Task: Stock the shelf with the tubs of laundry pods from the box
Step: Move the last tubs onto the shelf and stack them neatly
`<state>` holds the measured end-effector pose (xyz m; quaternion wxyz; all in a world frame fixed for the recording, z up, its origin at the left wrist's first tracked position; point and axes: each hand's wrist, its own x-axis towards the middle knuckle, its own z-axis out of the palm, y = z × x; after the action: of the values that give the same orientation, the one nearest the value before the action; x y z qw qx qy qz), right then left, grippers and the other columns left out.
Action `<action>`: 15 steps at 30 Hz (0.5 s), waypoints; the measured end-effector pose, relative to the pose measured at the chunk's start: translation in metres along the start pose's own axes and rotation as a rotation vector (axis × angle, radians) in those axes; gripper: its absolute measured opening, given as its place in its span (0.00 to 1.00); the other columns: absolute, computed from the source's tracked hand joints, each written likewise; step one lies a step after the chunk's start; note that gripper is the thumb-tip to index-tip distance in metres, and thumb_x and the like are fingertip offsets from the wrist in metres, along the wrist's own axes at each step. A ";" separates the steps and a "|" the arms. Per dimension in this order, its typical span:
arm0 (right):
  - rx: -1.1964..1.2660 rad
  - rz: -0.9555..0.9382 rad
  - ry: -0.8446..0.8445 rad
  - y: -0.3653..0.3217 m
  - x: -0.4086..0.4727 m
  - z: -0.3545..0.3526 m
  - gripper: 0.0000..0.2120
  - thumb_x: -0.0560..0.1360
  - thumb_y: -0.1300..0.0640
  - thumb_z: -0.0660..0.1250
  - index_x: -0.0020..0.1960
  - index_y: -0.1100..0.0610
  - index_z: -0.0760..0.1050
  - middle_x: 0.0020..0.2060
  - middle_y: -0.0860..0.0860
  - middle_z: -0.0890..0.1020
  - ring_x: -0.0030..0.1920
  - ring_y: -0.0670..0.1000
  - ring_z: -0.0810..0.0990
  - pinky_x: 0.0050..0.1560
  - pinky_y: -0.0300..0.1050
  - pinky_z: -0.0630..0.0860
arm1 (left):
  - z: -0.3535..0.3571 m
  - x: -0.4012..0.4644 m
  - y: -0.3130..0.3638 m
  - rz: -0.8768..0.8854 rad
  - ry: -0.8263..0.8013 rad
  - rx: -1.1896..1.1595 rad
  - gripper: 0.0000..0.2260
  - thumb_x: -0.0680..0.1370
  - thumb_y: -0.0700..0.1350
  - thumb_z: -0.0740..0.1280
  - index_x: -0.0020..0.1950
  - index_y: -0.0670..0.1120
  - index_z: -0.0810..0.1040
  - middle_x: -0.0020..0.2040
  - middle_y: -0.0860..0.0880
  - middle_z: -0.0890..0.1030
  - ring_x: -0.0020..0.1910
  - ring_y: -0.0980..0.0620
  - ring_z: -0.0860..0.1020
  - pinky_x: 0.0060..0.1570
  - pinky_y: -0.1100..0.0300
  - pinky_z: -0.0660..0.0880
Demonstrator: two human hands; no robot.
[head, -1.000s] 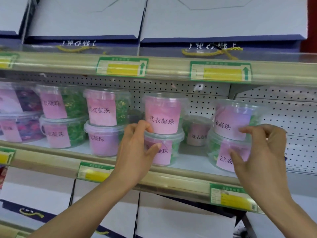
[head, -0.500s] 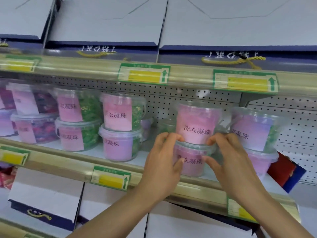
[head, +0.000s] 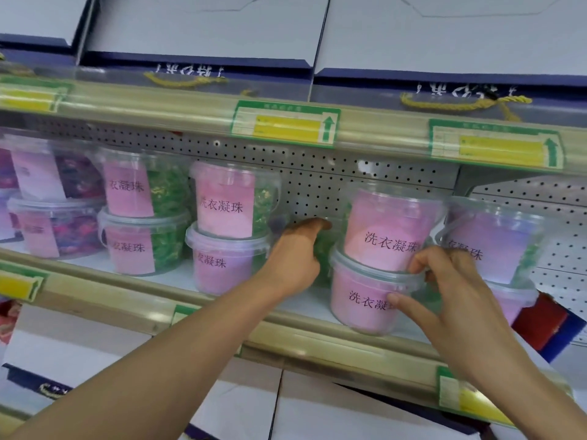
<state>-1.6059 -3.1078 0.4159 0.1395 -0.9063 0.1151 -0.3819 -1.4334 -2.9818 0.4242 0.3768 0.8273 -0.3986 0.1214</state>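
Since half a second ago, the left hand (head: 298,255) has been slid behind the pink stack.

The shelf (head: 222,300) is filled with stacked tubs; at 3 o'clock of centre, the upper tub (head: 387,230) is seated on the lower tub (head: 365,300). The lower tub's rim is pinched by the right hand (head: 457,300), its fingers curled. The left fingers' state cannot be told.

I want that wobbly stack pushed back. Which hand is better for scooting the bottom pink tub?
Probably the right hand. Its thumb and fingers already hold the bottom tub at the lid rim, under the top tub. The left hand reaches into the gap beside the stack, toward the back.
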 end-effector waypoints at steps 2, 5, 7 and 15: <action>-0.007 -0.015 -0.010 0.004 0.003 -0.003 0.16 0.66 0.53 0.75 0.46 0.50 0.69 0.48 0.48 0.69 0.42 0.47 0.73 0.37 0.34 0.66 | 0.007 0.006 -0.004 -0.021 0.014 0.022 0.28 0.72 0.28 0.60 0.70 0.45 0.68 0.66 0.46 0.74 0.63 0.46 0.73 0.62 0.53 0.72; -0.013 -0.016 -0.031 0.006 0.004 -0.008 0.16 0.66 0.55 0.75 0.45 0.51 0.69 0.47 0.49 0.71 0.44 0.50 0.75 0.41 0.38 0.69 | 0.015 0.011 -0.003 -0.018 0.009 0.034 0.27 0.73 0.29 0.61 0.72 0.44 0.65 0.68 0.43 0.71 0.65 0.44 0.71 0.64 0.55 0.69; 0.008 -0.011 -0.033 0.007 0.004 -0.008 0.15 0.66 0.57 0.75 0.45 0.51 0.69 0.47 0.49 0.72 0.44 0.51 0.77 0.45 0.42 0.71 | 0.017 0.013 0.000 -0.011 0.003 0.046 0.26 0.74 0.28 0.60 0.71 0.42 0.66 0.67 0.42 0.72 0.64 0.43 0.72 0.63 0.56 0.70; 0.025 -0.036 -0.018 0.009 0.003 -0.009 0.16 0.66 0.58 0.76 0.44 0.48 0.69 0.45 0.47 0.73 0.44 0.50 0.78 0.45 0.44 0.73 | 0.015 0.030 -0.004 -0.062 0.100 0.098 0.16 0.76 0.34 0.64 0.62 0.44 0.76 0.61 0.44 0.77 0.54 0.45 0.78 0.57 0.54 0.75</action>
<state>-1.6114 -3.1192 0.4214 0.1448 -0.9098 0.0929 -0.3777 -1.4123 -3.0076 0.4266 0.3588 0.8495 -0.3472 0.1703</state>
